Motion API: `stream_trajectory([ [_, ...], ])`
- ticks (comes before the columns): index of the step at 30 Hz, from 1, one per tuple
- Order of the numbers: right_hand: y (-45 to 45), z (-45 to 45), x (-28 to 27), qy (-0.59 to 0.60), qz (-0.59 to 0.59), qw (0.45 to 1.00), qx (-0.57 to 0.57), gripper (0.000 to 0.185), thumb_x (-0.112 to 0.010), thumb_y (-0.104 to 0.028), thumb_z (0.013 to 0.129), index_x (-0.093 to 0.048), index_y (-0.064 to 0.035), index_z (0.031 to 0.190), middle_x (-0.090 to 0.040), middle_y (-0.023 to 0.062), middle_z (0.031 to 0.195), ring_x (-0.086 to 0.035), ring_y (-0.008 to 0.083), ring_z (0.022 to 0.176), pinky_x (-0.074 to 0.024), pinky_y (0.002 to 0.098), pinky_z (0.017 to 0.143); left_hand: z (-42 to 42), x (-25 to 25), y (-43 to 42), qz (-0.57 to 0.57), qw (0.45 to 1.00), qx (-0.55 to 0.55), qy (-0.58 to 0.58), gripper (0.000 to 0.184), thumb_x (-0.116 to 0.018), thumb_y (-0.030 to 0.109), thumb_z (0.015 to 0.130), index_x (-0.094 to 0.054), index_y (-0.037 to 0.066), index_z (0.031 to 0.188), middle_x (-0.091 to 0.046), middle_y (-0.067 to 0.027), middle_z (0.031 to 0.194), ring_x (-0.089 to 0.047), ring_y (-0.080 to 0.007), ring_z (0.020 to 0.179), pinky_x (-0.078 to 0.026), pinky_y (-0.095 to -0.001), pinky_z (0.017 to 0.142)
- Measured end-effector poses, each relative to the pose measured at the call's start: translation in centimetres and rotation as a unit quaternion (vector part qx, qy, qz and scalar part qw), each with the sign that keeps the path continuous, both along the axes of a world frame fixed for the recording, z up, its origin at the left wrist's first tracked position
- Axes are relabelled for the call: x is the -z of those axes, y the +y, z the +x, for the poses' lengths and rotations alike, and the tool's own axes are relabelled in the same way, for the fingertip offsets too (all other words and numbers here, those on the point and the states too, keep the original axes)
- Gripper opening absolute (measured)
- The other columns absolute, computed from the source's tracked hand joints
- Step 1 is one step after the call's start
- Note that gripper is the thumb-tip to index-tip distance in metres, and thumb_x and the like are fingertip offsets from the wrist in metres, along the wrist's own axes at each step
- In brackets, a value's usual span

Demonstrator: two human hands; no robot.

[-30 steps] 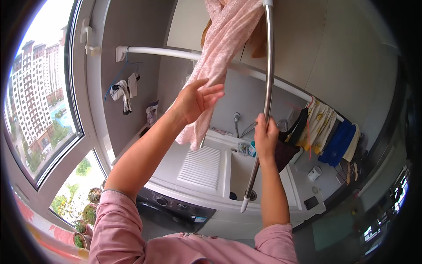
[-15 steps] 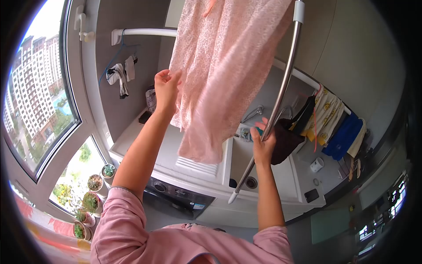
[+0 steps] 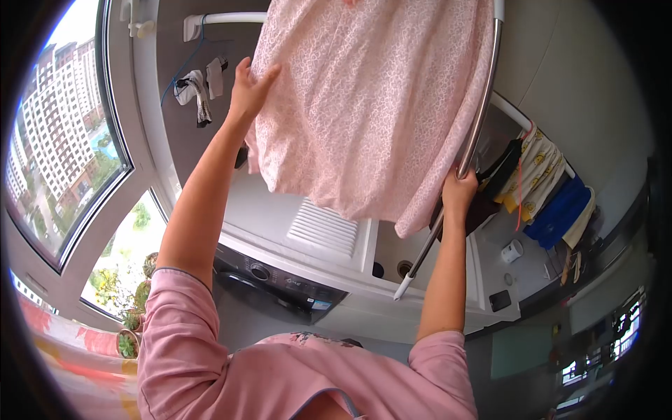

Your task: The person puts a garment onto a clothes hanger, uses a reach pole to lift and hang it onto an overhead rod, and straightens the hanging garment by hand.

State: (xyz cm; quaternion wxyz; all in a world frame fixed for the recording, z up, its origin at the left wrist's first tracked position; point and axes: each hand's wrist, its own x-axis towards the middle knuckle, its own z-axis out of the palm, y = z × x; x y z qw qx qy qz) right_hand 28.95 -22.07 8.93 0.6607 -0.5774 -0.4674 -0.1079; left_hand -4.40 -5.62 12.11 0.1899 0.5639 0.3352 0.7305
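A pink patterned garment hangs spread out in front of me, its top cut off by the frame. At its left edge is my left hand, thumb over the cloth and index finger apart from it. The other fingers are partly hidden, and no firm grip shows. My right hand is closed around a metal pole with white ends, which slants down along the garment's right side. The pole's lower tip points over the counter's front edge.
Behind the garment are a white counter with a ribbed washboard and a sink. Below stands a dark washing machine. Clothes hang on a rail at right; small items hang at left. Potted plants line the window.
The garment has swung out from narrow folds to a broad, flatter spread. My left hand has shifted up and left along its edge. My right hand and the pole have moved to the right.
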Motion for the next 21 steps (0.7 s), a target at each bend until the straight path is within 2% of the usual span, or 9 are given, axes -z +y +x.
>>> stream_trajectory([
  [3,0.7,-0.8,0.5,-0.002,0.023,0.999,-0.049,0.034,-0.059,-0.025,0.069,-0.051,0.0028,0.085,-0.056,0.0094,0.071,-0.054,0.0191,0.066,-0.041,0.028,0.063,2.6,0.1,-3.1,-0.113,0.973,0.166,0.117,0.083,-0.064,0.044,0.062,-0.025,-0.005,0.117,-0.046,-0.0213,0.104,-0.049,-0.0256,0.092,-0.039,-0.0329,0.08],
  [6,2.3,-2.8,1.1,0.07,-0.103,0.983,-0.138,0.037,-0.062,-0.024,0.065,-0.05,0.0058,0.082,-0.055,0.0114,0.071,-0.054,0.0185,0.062,-0.0421,0.0295,0.061,5.0,-0.5,-4.3,-0.121,0.941,0.236,0.21,0.054,-0.063,0.036,0.066,-0.05,-0.009,0.093,-0.056,-0.0162,0.087,-0.053,-0.0231,0.082,-0.041,-0.032,0.076],
  [8,2.2,-3.3,-0.4,0.149,-0.182,0.972,-0.01,0.034,-0.062,-0.021,0.065,-0.052,0.0073,0.08,-0.057,0.0152,0.073,-0.056,0.0217,0.061,-0.0428,0.031,0.06,5.0,-1.5,-3.5,-0.137,0.956,0.119,0.229,0.046,-0.062,0.036,0.065,-0.055,-0.008,0.081,-0.057,-0.0186,0.08,-0.054,-0.0257,0.081,-0.041,-0.0322,0.075],
  [10,2.2,0.2,-0.3,0.013,-0.09,0.995,0.038,0.03,-0.06,-0.018,0.065,-0.053,0.0082,0.077,-0.058,0.0198,0.076,-0.057,0.0243,0.06,-0.043,0.0315,0.059,3.1,-1.2,-0.6,-0.107,0.982,0.055,0.147,0.056,-0.063,0.04,0.063,-0.05,-0.006,0.093,-0.055,-0.0219,0.088,-0.054,-0.0292,0.085,-0.041,-0.0341,0.076],
  [12,0.9,0.3,-0.7,-0.035,-0.056,0.996,0.065,0.028,-0.058,-0.017,0.065,-0.054,0.008,0.078,-0.057,0.0225,0.079,-0.058,0.027,0.067,-0.0427,0.0318,0.061,3.3,-1.5,-2.5,-0.028,0.994,-0.079,0.076,0.028,-0.057,0.027,0.071,-0.052,0.002,0.084,-0.055,-0.0157,0.078,-0.055,-0.024,0.077,-0.039,-0.033,0.072],
  [13,1.8,1.7,0.4,-0.036,-0.059,0.997,0.044,0.027,-0.058,-0.017,0.067,-0.054,0.006,0.081,-0.058,0.0176,0.073,-0.057,0.0216,0.065,-0.042,0.0296,0.062,3.2,-1.0,-2.0,0.006,0.971,-0.2,0.133,0.03,-0.055,0.025,0.073,-0.05,0.0,0.089,-0.054,-0.0125,0.071,-0.054,-0.0195,0.071,-0.041,-0.0282,0.066],
  [14,1.4,1.4,0.9,-0.036,-0.057,0.997,0.045,0.027,-0.058,-0.017,0.067,-0.054,0.006,0.081,-0.058,0.0176,0.073,-0.057,0.0216,0.065,-0.042,0.0296,0.062,2.5,1.6,1.3,-0.001,0.969,-0.094,0.229,0.065,-0.063,0.039,0.062,-0.041,-0.005,0.105,-0.053,-0.0235,0.094,-0.053,-0.0311,0.087,-0.042,-0.0352,0.075],
  [19,-3.6,-0.7,0.3,-0.045,0.128,0.99,-0.046,0.027,-0.046,-0.018,0.081,-0.044,0.0022,0.1,-0.048,0.0031,0.079,-0.044,0.0094,0.065,-0.0378,0.0207,0.056,2.3,1.9,-1.5,-0.036,0.987,0.05,0.146,0.061,-0.065,0.029,0.064,-0.035,-0.003,0.106,-0.053,-0.0219,0.095,-0.053,-0.0296,0.087,-0.043,-0.0322,0.073],
  [21,-5.9,-1.5,1.9,0.082,0.103,0.989,-0.066,0.027,-0.039,-0.021,0.084,-0.045,-0.0005,0.101,-0.046,0.0011,0.071,-0.041,0.0076,0.06,-0.0353,0.0192,0.051,2.0,3.4,-0.8,-0.019,0.989,0.105,0.105,0.06,-0.064,0.023,0.065,-0.032,-0.003,0.108,-0.052,-0.0206,0.097,-0.052,-0.0276,0.089,-0.041,-0.0318,0.075],
])
